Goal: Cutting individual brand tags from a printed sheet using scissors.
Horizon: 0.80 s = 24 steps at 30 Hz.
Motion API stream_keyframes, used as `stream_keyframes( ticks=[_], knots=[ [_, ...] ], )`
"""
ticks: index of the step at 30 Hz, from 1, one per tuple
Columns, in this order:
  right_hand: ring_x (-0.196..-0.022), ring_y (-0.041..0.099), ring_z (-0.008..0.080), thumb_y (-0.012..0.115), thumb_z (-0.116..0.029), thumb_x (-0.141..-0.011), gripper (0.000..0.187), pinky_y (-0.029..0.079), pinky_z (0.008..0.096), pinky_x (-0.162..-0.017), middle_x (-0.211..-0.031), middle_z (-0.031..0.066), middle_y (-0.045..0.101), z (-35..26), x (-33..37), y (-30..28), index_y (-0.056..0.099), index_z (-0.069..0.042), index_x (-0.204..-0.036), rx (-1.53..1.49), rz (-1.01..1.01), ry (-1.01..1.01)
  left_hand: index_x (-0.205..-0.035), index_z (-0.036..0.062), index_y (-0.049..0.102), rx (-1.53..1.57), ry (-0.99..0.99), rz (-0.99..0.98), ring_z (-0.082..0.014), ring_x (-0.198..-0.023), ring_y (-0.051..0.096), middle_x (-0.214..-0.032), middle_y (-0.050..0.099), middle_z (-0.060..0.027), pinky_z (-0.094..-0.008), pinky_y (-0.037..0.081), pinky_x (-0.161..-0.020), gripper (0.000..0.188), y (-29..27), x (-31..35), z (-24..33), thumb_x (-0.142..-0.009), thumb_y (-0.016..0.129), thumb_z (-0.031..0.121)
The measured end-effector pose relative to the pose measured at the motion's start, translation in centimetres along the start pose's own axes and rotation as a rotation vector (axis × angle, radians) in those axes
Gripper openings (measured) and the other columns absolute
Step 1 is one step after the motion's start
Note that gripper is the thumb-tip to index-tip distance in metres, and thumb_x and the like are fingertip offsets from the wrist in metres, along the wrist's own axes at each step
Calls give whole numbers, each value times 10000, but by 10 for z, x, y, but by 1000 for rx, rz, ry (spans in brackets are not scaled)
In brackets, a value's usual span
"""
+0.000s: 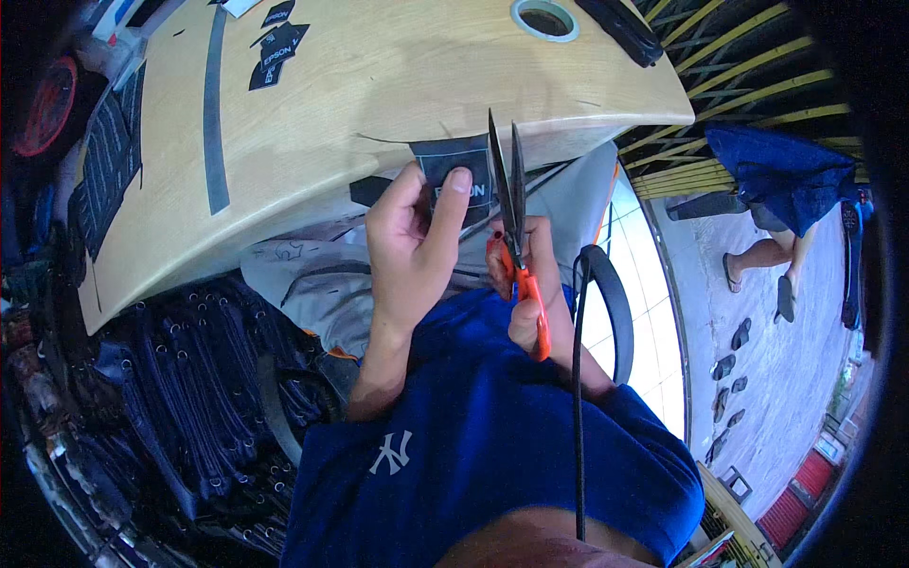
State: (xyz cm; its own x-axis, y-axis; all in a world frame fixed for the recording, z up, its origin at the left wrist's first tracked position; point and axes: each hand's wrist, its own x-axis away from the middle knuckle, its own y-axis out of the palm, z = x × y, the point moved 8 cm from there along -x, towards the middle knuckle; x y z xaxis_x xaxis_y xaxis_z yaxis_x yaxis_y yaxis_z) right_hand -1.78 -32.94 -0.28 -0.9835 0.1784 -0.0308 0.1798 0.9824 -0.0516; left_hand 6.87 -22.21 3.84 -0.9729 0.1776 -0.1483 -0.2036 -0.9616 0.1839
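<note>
My left hand [412, 241] pinches a small dark fabric piece [450, 156] with pale printing, its thumb on the front. The piece is held up at the table's near edge, over my lap. My right hand [530, 284] is closed round the orange handles of a pair of scissors [516, 204]. Their long dark blades point away from me, slightly apart, just right of the fabric piece. From this view I cannot tell whether a blade touches the fabric. Another dark bit [369, 190] shows beside my left fingers, partly hidden.
On the wooden table [322, 123] lie several small dark printed pieces [276, 52], a long dark strip [216, 123], a pale ring [545, 19] and a black case [622, 30]. Dark straps with metal rings [189, 379] fill the lower left. Another person [781, 189] stands at right beyond a yellow folding gate [739, 66].
</note>
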Motion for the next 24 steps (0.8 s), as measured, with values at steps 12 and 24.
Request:
stream_keyframes(
  ticks=[12, 24],
  knots=[
    [-790, 530, 67, 684, -29, -766, 456, 419, 206, -707, -880, 51, 554, -14, -7, -7, 415, -12, -1133, -341, 166, 34, -835, 15, 615, -288, -414, -720, -39, -463, 487, -566, 554, -6, -207, 354, -420, 144, -3, 20, -5, -859, 646, 153],
    [-630, 381, 89, 600, -663, -734, 895, 317, 223, -576, -734, 11, 422, 6, 13, 0, 323, 36, -1219, -103, -106, -13, -842, -9, 628, -348, -173, -352, 12, -531, 395, -607, 534, 48, -188, 299, -453, 140, -36, 7, 0, -854, 647, 129]
  ],
)
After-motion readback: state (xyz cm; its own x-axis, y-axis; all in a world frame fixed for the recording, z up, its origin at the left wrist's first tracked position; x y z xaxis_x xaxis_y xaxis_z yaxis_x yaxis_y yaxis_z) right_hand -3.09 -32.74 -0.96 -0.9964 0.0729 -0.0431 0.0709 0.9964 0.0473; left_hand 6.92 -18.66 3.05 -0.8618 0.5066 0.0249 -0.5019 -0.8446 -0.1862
